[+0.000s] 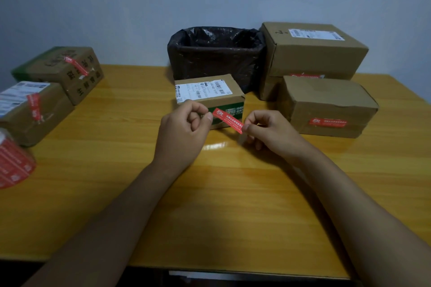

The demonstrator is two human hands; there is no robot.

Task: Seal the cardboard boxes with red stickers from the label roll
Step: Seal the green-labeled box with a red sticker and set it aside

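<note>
From the head camera, a red sticker point(228, 120) was stretched in the air between two hands above the yellow wooden table point(210, 193). The left hand point(184, 128) had its fingers curled, thumb and forefinger pinching the sticker's left end. The right hand point(270, 130) pinched the right end the same way, its other fingers curled beneath.

Just behind the sticker stood a small cardboard box point(210, 98) with a white shipping label on top and a green print on its near side. Whether the sticker touched it could not be told. Behind that box sat a bin lined with a black bag point(214, 53).

On the right, a large cardboard box point(312, 51) stood at the far edge, with a lower box point(326, 105) in front of it bearing a red sticker on its near face.

On the left, two boxes lay side by side, the far one point(63, 72) and the near one point(32, 112), each with a red sticker across its top. The label roll point(14, 163) lay at the near left edge, partly cut off by the frame.
</note>
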